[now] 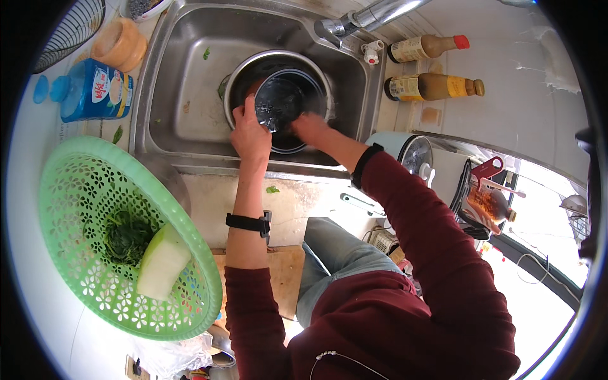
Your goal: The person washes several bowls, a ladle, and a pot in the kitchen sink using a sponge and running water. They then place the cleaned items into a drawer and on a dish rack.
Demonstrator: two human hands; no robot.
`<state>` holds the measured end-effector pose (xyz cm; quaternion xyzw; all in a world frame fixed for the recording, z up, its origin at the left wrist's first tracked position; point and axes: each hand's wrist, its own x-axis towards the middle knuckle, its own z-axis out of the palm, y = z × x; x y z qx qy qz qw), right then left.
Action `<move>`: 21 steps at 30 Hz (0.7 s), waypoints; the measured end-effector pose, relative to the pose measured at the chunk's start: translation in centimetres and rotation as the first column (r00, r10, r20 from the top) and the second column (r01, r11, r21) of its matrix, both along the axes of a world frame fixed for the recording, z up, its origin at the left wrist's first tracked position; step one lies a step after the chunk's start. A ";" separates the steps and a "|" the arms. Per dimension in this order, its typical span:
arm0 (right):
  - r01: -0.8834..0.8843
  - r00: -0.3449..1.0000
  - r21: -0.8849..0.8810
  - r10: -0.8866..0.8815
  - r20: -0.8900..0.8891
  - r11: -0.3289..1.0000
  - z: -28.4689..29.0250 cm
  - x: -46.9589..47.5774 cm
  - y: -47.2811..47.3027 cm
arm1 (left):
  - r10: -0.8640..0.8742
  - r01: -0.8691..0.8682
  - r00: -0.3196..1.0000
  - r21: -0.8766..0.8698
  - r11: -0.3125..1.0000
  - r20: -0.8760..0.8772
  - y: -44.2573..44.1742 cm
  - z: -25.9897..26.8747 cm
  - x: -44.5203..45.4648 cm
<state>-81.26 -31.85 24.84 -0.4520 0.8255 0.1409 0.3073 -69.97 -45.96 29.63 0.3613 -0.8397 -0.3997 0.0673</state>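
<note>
My left hand (251, 130) grips the left rim of a dark round pot (280, 97) with water in it. The pot is tilted within or over a larger metal basin (240, 71) that stands in the stainless steel sink (180, 95). At the pot's lower right inner side is my right hand (309, 127), blurred, its fingers partly hidden; whether it holds anything cannot be told. A chrome faucet (332, 29) reaches over the sink's far right corner.
Left of the sink stand a green plastic colander (52, 190) with leafy greens (126, 237) and a pale melon piece (164, 263), a blue detergent bottle (97, 90) and a wooden container (118, 43). On the right are two glass bottles (422, 48) (432, 87) and a lidded appliance (394, 145).
</note>
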 end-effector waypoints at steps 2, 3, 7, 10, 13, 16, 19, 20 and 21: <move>-0.273 0.945 0.002 0.268 -0.185 0.962 -0.1 -2.5 0.5 | -0.040 0.040 0.999 -0.003 0.999 0.021 0.1 0.2 -0.2; -0.398 0.884 0.023 0.390 -0.257 0.917 -0.2 -3.5 0.6 | -0.027 0.027 0.998 0.001 1.000 0.054 0.2 0.2 -0.2; -0.517 0.753 0.048 0.481 -0.449 0.854 -1.5 -3.5 1.2 | -0.029 0.029 0.998 0.003 1.000 0.047 0.6 -0.4 -0.2; -0.156 0.942 -0.027 0.141 -0.306 0.987 -2.7 -0.8 1.1 | -0.032 0.032 0.999 -0.017 0.999 0.002 0.4 -0.7 -0.2; -0.034 0.995 0.111 0.024 0.093 0.993 -3.1 0.7 -0.4 | -0.038 0.039 0.999 0.022 0.999 -0.025 0.1 -0.7 -0.3; 0.415 0.863 -0.234 -0.299 0.407 0.879 -2.6 1.9 -2.2 | -0.005 0.003 1.000 0.094 0.996 0.025 -0.1 -0.6 0.0; 0.521 0.843 -0.498 -0.324 0.430 0.694 -3.0 3.1 -5.5 | 0.015 -0.019 0.999 0.094 0.995 0.038 -0.1 -0.8 0.4; 0.418 0.907 -0.638 -0.266 0.325 0.646 -3.2 3.0 -6.2 | 0.032 -0.032 0.999 0.094 0.995 -0.003 -0.2 -1.0 0.4; 0.322 0.946 -0.718 -0.247 0.212 0.617 -3.5 2.6 -6.8 | 0.039 -0.041 0.999 0.099 0.994 0.013 -0.1 -1.2 0.4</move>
